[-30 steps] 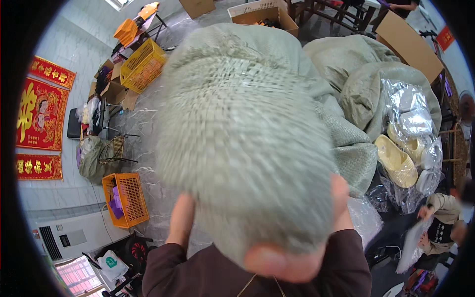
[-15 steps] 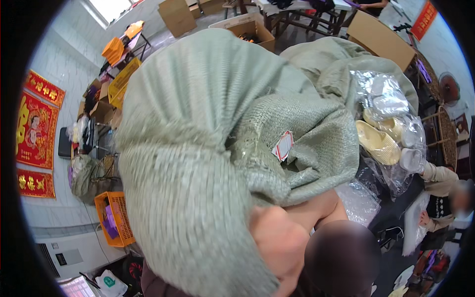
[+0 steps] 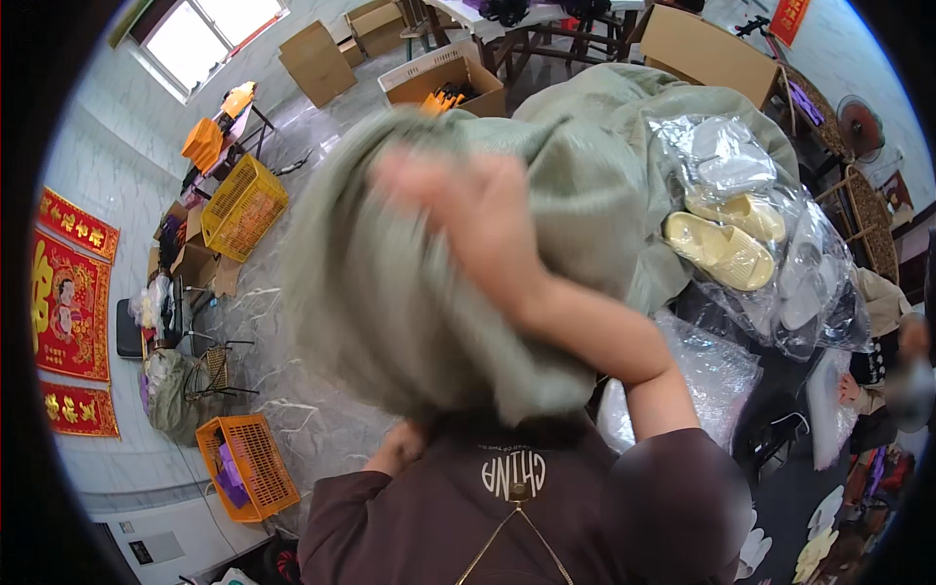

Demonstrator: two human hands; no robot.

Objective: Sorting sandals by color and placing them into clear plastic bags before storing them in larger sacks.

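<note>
Large grey-green woven fabric sack (image 3: 390,292) filling the middle of the view, bulging and draped, long axis running from upper right down to lower left, lower edge hanging just above the dark maroon sweatshirt (image 3: 507,507); more of the same grey-green cloth heaped behind, toward the upper right. Right hand (image 3: 468,210) laid on the upper face of the sack, blurred, fingers spread flat against the cloth and not curled round it; forearm slanting down to the right. Left hand (image 3: 400,448) low, under the sack's bottom edge, mostly hidden; cannot tell how far open or whether gripping; nearer of the two to that lower edge. To the right, just beside the cloth heap, clear plastic bags of pale yellow and white foam slippers (image 3: 726,244); more plastic wrap (image 3: 702,361) below them. Well apart on the left, yellow plastic crate (image 3: 244,205); orange plastic crate (image 3: 244,468); brown cardboard box (image 3: 444,83) beyond the sack.
</note>
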